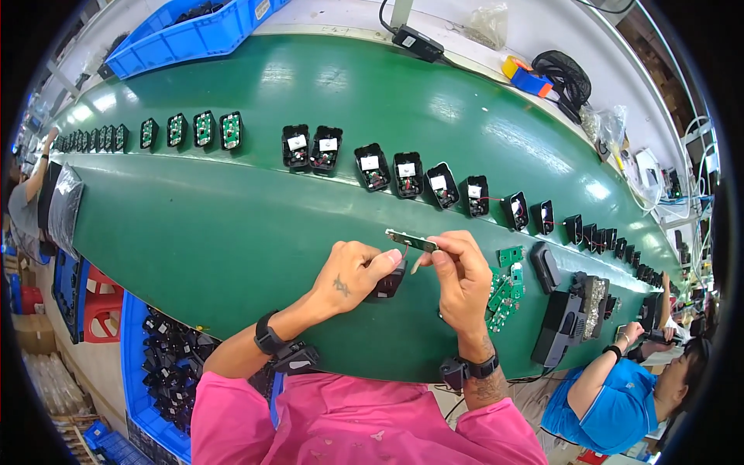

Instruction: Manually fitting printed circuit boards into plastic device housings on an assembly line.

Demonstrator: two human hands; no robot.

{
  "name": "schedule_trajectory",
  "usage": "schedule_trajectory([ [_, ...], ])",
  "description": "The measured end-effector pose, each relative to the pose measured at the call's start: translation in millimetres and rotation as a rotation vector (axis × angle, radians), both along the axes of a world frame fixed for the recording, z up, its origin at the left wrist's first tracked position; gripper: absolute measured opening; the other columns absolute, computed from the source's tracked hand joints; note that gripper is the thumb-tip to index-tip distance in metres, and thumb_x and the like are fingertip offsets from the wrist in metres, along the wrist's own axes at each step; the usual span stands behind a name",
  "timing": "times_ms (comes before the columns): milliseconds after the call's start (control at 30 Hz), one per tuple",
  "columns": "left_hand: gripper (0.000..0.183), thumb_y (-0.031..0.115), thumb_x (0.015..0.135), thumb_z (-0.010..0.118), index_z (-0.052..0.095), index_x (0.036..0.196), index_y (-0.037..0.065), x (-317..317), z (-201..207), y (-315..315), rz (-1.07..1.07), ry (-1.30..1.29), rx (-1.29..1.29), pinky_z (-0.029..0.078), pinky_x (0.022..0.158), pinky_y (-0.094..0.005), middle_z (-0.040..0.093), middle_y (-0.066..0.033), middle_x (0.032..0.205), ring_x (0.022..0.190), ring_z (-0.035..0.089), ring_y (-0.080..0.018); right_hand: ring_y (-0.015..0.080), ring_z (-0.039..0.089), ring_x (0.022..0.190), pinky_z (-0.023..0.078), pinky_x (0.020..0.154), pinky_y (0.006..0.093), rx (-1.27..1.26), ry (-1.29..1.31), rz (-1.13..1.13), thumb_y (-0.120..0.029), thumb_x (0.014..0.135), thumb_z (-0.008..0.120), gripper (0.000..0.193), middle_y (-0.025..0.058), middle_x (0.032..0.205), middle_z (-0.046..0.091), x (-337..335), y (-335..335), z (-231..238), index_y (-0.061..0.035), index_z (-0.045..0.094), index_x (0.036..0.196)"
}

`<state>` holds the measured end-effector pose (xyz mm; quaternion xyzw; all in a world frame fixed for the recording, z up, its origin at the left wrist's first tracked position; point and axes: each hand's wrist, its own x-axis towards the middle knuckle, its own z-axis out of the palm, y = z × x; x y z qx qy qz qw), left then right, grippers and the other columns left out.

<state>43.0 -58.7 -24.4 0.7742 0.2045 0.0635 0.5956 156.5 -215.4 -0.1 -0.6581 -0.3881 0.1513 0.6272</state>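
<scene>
My right hand (463, 279) pinches a small circuit board (411, 239), held nearly edge-on above the green table. Below it, my left hand (355, 273) is closed around a small black plastic case (390, 284), its thumb laid along the top. A thin reddish wire shows between case and board. The case's inside is mostly hidden by my fingers. Right of my right hand lies a pile of loose green circuit boards (505, 293), with a dark rounded case (545, 267) beside it.
Rows of black cases cross the green table (232, 256), some with white parts (408, 174), others with green boards (204, 129). A blue crate (186, 39) stands far left; a blue bin of black parts (133, 372) sits lower left. A co-worker in blue (612, 399) is at right.
</scene>
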Motion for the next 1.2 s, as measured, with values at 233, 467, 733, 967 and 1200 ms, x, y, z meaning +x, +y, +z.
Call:
schedule_trajectory([
  [233,0.036,0.025,0.083,0.075,0.065,0.104,-0.003,-1.4,-8.1,-2.0,-0.052,-0.098,-0.057,0.049,0.058,-0.0267,0.065,-0.008,0.079,0.062,0.059,-0.011,0.0165,0.06,0.088,0.05,0.073,0.0263,-0.133,-0.274,0.023,0.004,0.093,0.059,0.017,0.0104,0.104,0.056,5.1,-6.1,1.9,-0.0024,0.068,0.107],
  [467,0.08,0.003,0.072,0.085,0.042,0.14,0.002,1.7,-4.8,1.4,0.038,-0.247,-0.83,0.059,0.074,-0.0303,0.059,-0.0138,0.12,0.087,0.067,-0.0182,0.0182,0.058,0.09,0.048,0.075,0.0277,-0.107,-0.246,0.079,0.007,0.09,0.058,0.021,0.0093,0.106,0.057,7.4,-5.3,-2.5,-0.0053,0.066,0.106],
  [733,0.086,0.0,0.072,0.082,0.037,0.145,0.009,0.1,1.5,5.6,0.096,-0.208,-1.039,0.061,0.076,-0.0319,0.058,-0.0141,0.12,0.095,0.066,-0.0188,0.0112,0.052,0.086,0.044,0.074,0.023,-0.097,-0.011,0.163,0.006,0.095,0.052,0.02,0.0086,0.108,0.056,9.4,-10.4,-13.7,-0.0046,0.063,0.107],
  [967,0.078,0.002,0.08,0.076,0.036,0.146,0.01,-0.7,1.2,5.4,0.026,-0.184,-1.051,0.061,0.076,-0.0321,0.06,-0.016,0.121,0.095,0.068,-0.0207,0.0158,0.057,0.087,0.046,0.074,0.0263,-0.133,-0.103,0.118,0.007,0.092,0.053,0.021,0.0083,0.105,0.058,12.8,-10.7,-19.3,-0.0037,0.066,0.103],
  [1200,0.071,0.0,0.081,0.074,0.04,0.143,0.005,0.4,1.2,-1.8,0.074,-0.207,-0.827,0.061,0.076,-0.0304,0.062,-0.0157,0.119,0.092,0.067,-0.0178,0.0192,0.061,0.097,0.049,0.084,0.0292,-0.131,-0.229,0.014,0.001,0.088,0.063,0.019,0.0117,0.12,0.054,10.7,-8.7,-15.9,-0.0042,0.073,0.103],
])
